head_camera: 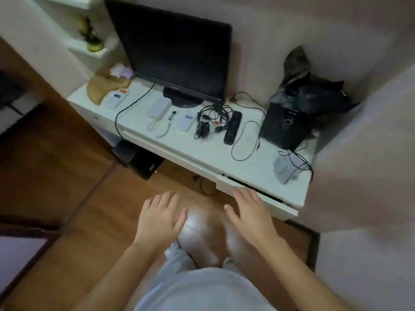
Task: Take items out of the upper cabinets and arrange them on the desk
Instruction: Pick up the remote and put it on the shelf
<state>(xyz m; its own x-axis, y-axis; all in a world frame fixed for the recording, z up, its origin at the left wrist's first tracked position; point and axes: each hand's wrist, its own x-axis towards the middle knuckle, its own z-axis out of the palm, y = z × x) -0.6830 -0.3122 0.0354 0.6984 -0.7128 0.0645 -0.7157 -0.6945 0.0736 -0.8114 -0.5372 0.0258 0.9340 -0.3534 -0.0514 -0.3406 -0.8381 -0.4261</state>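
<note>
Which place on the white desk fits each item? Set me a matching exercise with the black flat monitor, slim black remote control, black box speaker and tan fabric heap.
1 black flat monitor
2 slim black remote control
3 black box speaker
4 tan fabric heap

A left end of the white desk
B right end, before the dark bag
C back centre, by the wall
D just right of the black headset

Pairs: 1-C, 2-D, 3-B, 4-A
</note>
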